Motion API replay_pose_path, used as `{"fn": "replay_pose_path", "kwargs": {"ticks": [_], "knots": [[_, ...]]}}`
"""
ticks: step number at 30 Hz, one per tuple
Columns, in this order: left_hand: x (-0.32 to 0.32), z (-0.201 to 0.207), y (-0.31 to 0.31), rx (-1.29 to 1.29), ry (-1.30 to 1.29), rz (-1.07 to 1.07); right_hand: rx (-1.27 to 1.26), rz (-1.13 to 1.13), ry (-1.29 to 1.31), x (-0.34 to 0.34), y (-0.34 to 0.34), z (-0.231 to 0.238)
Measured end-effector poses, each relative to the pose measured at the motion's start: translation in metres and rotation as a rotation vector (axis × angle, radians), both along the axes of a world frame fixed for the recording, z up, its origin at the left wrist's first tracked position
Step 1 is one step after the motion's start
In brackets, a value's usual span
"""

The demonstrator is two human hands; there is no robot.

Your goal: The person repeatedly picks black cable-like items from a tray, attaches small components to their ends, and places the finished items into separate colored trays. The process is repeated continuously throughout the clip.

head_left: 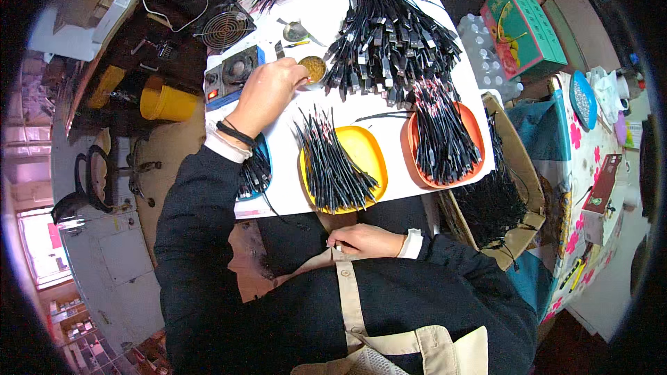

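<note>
**Black cables crowd a white worktop**

The left hand (267,90) has its grip at the rim of a small round tin (314,69), beside the largest heap of black cables (392,45). Shorter bundles lie in a yellow tray (373,161) and an orange tray (411,144). The right hand (369,241) is over the lap.

A: Report pose of left hand (269,92).
B: Extended well forward of torso (278,319), back upward, with fingers (295,74) curled and directed right from a nearly straight wrist (244,122).
A: Report pose of right hand (373,241).
B: Positioned close in front of torso, with fingers bent and directed left, on a forearm (455,258) angled inward from the right.
</note>
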State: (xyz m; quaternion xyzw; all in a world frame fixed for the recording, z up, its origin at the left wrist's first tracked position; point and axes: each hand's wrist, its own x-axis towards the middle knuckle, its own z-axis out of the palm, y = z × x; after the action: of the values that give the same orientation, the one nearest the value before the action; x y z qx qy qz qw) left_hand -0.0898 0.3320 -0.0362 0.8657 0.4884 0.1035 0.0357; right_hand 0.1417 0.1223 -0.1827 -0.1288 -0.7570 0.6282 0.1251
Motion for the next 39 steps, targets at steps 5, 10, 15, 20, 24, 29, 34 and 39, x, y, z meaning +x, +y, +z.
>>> {"fn": "replay_pose_path", "kwargs": {"ticks": [5,10,15,20,24,29,34,39], "knots": [[0.000,-0.023,0.020,-0.013,0.054,0.025,0.034,0.061,-0.024,-0.004,0.003,-0.012],[0.001,-0.032,0.024,-0.023,0.071,0.017,-0.009,0.005,0.046,-0.006,0.003,-0.015],[0.005,-0.035,0.028,-0.033,0.094,0.034,-0.023,0.101,-0.055,-0.006,0.005,-0.017],[0.008,-0.037,0.030,-0.040,0.094,0.045,-0.010,0.073,-0.040,-0.006,0.003,-0.017],[0.010,-0.036,0.028,-0.049,0.062,0.068,-0.021,-0.019,0.051,-0.006,0.000,-0.020],[-0.005,-0.014,0.011,-0.027,-0.083,0.081,-0.034,-0.043,0.097,-0.006,0.000,-0.019],[-0.035,0.017,-0.014,0.050,-0.205,0.147,-0.063,-0.016,0.021,-0.004,0.003,-0.009],[-0.077,0.033,-0.030,0.152,-0.229,0.291,-0.036,-0.006,-0.032,-0.003,0.005,0.002]]}}
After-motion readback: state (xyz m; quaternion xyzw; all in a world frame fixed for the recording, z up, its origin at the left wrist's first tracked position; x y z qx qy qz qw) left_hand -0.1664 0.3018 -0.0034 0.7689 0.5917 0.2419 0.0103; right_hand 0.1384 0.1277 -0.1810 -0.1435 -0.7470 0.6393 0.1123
